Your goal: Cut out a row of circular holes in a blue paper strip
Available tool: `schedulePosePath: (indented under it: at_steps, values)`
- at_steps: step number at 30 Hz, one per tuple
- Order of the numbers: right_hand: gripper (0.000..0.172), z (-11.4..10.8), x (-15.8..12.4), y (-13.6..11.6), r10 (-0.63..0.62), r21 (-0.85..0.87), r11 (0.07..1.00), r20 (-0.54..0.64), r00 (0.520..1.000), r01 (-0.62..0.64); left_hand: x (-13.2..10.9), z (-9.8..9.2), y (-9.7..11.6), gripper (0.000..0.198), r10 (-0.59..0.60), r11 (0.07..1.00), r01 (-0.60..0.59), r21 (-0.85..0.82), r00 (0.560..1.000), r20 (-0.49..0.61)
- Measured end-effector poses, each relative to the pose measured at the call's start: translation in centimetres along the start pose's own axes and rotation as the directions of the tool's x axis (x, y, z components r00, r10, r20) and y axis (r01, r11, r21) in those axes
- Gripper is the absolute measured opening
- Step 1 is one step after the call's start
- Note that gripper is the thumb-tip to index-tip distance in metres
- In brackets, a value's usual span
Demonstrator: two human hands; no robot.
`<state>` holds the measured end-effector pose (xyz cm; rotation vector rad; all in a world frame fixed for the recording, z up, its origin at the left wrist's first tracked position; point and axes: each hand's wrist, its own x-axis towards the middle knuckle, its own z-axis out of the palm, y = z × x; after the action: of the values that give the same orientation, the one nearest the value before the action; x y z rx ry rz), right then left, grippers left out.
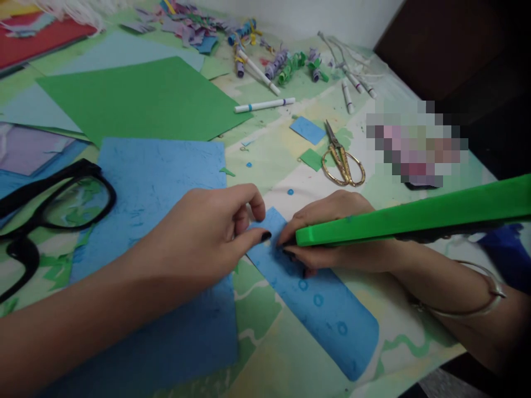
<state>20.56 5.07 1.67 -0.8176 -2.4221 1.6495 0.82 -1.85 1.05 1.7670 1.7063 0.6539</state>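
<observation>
A long bright green bar-like tool with a dark underside runs in from the right edge. My right hand is closed around its narrow end, fingertips down on a blue paper strip; its exact kind I cannot make out. Small ring shapes mark the strip, which lies slantwise with its near end curling slightly. At the strip's far left edge, the thumb of my left hand rests on or just above the paper. That hand's fingers are loosely curled, with a gap between index finger and thumb.
Gold-handled scissors lie beyond my right hand, near a small blue paper piece. Black-framed glasses rest on a blue sheet at left. Behind are a green sheet, a marker, and curled paper scraps.
</observation>
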Motion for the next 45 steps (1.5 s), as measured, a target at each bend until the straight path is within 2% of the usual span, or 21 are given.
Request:
schedulePosePath:
  at_steps: [6, 10, 14, 16, 19, 23, 32, 45]
  values:
    - [0.012, 0.19, -0.28, 0.07, -0.02, -0.095, 0.995, -0.046, 0.999, 0.016, 0.21, -0.13, -0.04, 0.022, -0.039, 0.988, 0.048, -0.148, 0.997, 0.067]
    - [0.012, 0.05, -0.47, -0.33, 0.018, -0.05, 0.999, -0.023, 1.0, -0.019, 0.23, -0.48, 0.07, 0.029, -0.103, 0.952, 0.162, -0.26, 0.969, 0.225]
    - [0.014, -0.11, -0.64, -0.64, 0.064, 0.04, 0.997, 0.055, 0.996, -0.066, 0.41, -0.77, 0.03, 0.036, -0.156, 0.939, 0.236, -0.249, 0.94, 0.303]
    - [0.014, -0.11, -0.66, -0.54, 0.032, 0.08, 0.996, 0.036, 0.999, -0.035, 0.47, -0.8, -0.04, 0.038, -0.173, 0.935, 0.261, -0.241, 0.927, 0.333]
    - [0.015, -0.16, -0.58, -0.37, 0.003, 0.045, 0.999, 0.029, 1.0, -0.004, 0.43, -0.67, -0.11, 0.037, -0.162, 0.929, 0.266, -0.256, 0.916, 0.367]
    - [0.008, -0.25, -0.36, -0.41, 0.033, -0.045, 0.998, 0.033, 0.999, -0.031, 0.33, -0.37, -0.01, 0.032, -0.108, 0.95, 0.184, -0.252, 0.951, 0.289]
    - [0.007, -0.08, -0.3, -0.37, 0.041, -0.038, 0.998, -0.007, 0.999, -0.042, 0.78, -0.11, 0.23, 0.026, -0.026, 0.996, 0.039, -0.081, 0.987, 0.157]
    - [0.009, -0.05, -0.28, -0.76, 0.091, -0.031, 0.995, -0.014, 0.996, -0.092, 0.83, -0.36, 0.35, 0.027, -0.012, 0.999, 0.019, -0.039, 0.986, 0.164]
